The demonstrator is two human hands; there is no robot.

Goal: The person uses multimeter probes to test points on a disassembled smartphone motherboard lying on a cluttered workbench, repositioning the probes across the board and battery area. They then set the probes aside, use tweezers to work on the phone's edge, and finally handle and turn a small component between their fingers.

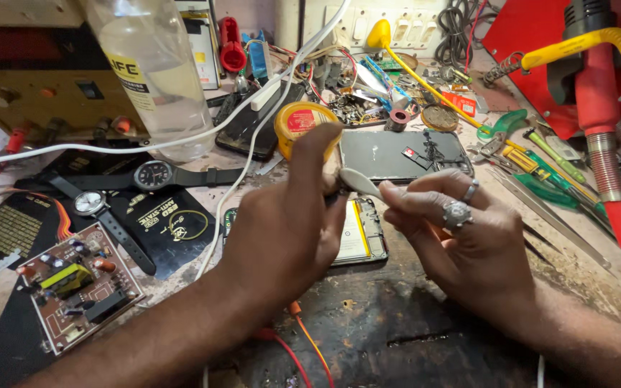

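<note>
Left hand (289,223): at centre, back turned to the camera, fingers curled over something at 12 o'clock of the knuckles; grip itself hidden, so could not tell what was pinched.
Right hand (461,237): at 3 o'clock of the left, two rings showing, fingertips closed narrow on the white plastic tool (359,182).
White plastic tool: slim, pale, slanted between both hands; far end lost behind the left thumb.
Opened phone (361,233): flat on the bench just under the hands, mostly covered by the left hand; only the right edge and a pale yellow panel showed.
Dark glass panel (404,154): at 12 o'clock of the right hand, small parts on it too tiny to make out.
Yellow tin (303,122): at 12 o'clock of the left hand, partly blocked by the thumb.
Circuit board (77,287): at 9 o'clock, well apart.
Wristwatches (154,175): at 10 o'clock, straps crossing dark mats.
Clear bottle (156,65): at 11 o'clock, top cut off.
</note>
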